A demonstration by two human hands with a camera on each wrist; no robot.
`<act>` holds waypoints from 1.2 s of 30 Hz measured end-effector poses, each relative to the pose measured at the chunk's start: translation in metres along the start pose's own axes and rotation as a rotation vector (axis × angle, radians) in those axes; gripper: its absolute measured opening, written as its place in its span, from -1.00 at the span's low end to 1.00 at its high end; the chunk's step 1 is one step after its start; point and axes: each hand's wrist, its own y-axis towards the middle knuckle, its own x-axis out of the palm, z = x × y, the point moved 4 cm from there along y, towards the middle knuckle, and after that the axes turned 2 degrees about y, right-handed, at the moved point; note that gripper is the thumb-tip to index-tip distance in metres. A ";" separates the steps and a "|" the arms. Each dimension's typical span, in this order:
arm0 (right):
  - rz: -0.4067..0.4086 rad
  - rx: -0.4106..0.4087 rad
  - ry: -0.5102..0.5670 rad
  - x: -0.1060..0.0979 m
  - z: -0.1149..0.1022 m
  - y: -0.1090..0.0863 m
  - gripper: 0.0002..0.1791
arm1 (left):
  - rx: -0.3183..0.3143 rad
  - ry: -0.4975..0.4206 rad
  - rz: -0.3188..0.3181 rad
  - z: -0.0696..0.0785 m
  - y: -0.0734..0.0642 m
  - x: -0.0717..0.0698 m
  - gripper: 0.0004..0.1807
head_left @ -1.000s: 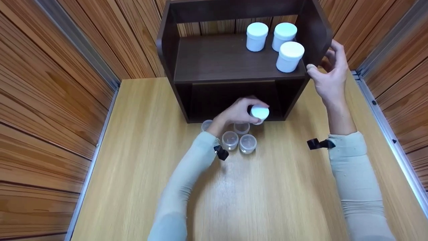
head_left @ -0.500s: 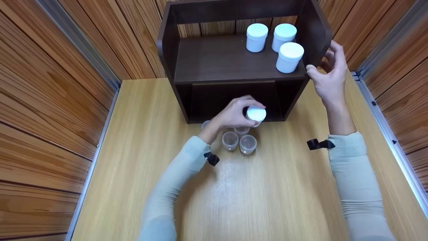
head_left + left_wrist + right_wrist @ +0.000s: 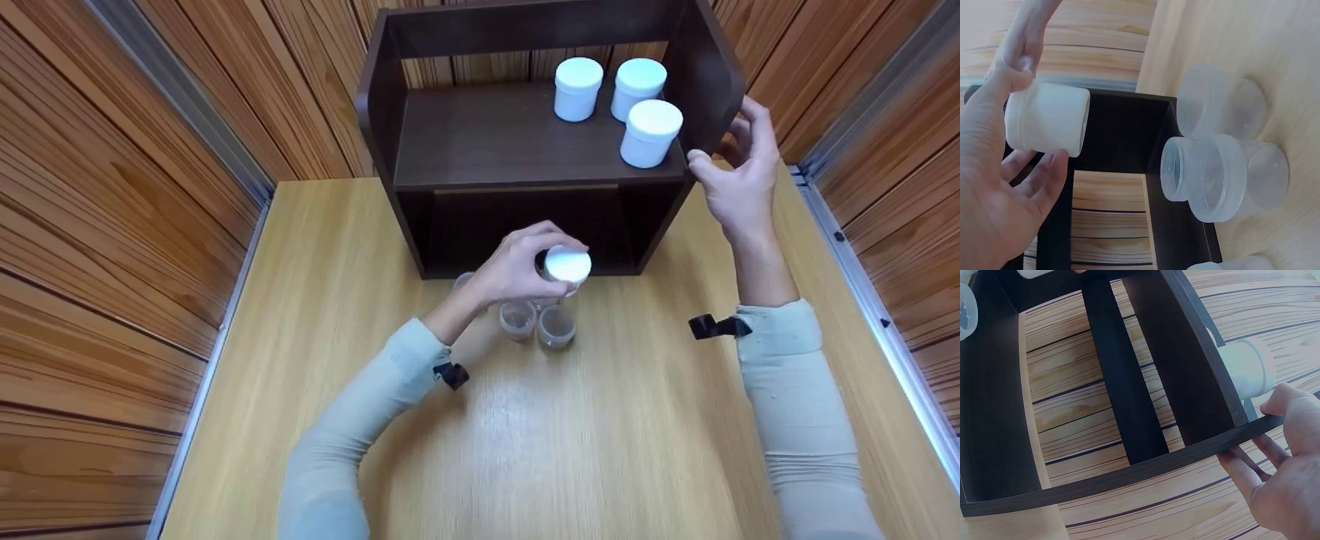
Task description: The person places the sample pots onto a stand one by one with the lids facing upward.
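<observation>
My left hand point(image 3: 521, 266) holds a white lidded jar point(image 3: 568, 264) between thumb and fingers, in front of the shelf's lower opening. In the left wrist view that jar point(image 3: 1050, 118) is off the table, with the thumb on one side and fingertips on the other. Below it, several clear plastic jars stand on the table; two of them, a left jar point(image 3: 517, 320) and a right jar point(image 3: 556, 327), show well, while others are partly hidden by my hand and arm. My right hand point(image 3: 742, 180) grips the right side panel of the dark brown shelf point(image 3: 472, 142), thumb in front, fingers outside.
On the upper shelf stand three white lidded jars: a back left jar point(image 3: 577, 88), a back right jar point(image 3: 637, 86) and a front jar point(image 3: 651, 133). The wooden table point(image 3: 600, 450) is bordered by wood-plank walls point(image 3: 97, 225) and metal rails.
My left hand has moved left and back toward me with the white jar, away from the shelf's lower opening. The right hand stays on the side panel.
</observation>
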 end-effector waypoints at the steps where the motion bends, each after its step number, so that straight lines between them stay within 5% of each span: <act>1: 0.000 -0.003 0.004 0.001 0.000 0.000 -0.30 | 0.000 0.004 0.013 0.002 -0.001 -0.001 -0.46; 7: 0.000 -0.008 0.003 0.001 0.000 0.000 -0.31 | -0.005 0.026 0.085 0.014 -0.004 -0.012 -0.46; 21: -0.001 -0.002 0.002 0.000 0.002 0.000 -0.32 | 0.044 0.023 0.138 0.042 0.002 -0.043 -0.46; 36: 0.007 -0.008 0.028 0.000 0.003 0.000 -0.31 | 0.049 0.006 0.260 0.069 0.024 -0.076 -0.46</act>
